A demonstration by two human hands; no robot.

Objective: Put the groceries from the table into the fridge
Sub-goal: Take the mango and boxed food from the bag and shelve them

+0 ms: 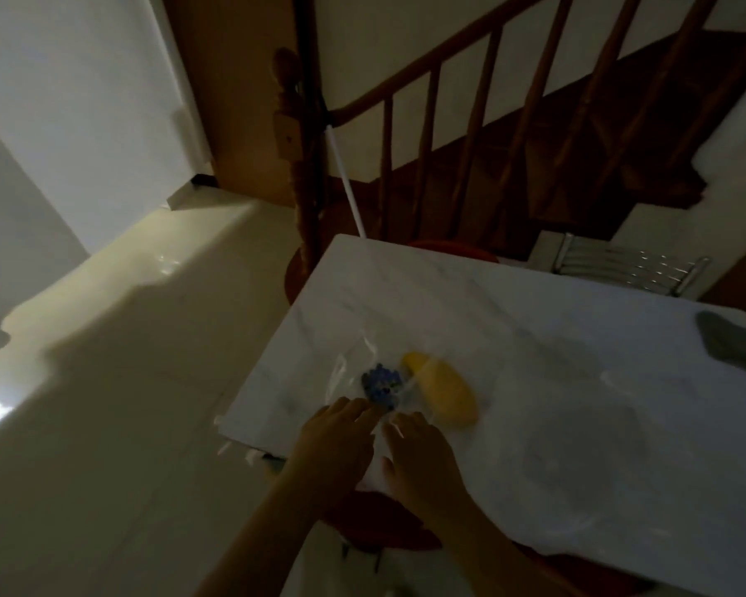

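On the white marble table (535, 321), near its left corner, lies a clear plastic bag (354, 368) with a small blue item (382, 383) in it. Just to the right of that lies an oblong yellow item (444, 392), blurred. My left hand (341, 441) reaches over the table's near edge, its fingertips at the bag beside the blue item. My right hand (418, 454) lies beside it with its fingers on the plastic, below the yellow item. The image is dark and blurred, so the grip of either hand is unclear. The white fridge (82, 101) stands at the upper left.
A wooden staircase with a railing (470, 122) rises behind the table. A metal chair back (621, 265) stands at the far side, a red stool (388, 527) under the near edge. A dark cloth-like thing (733, 338) lies at the table's right edge. Pale floor (126, 381) spreads left.
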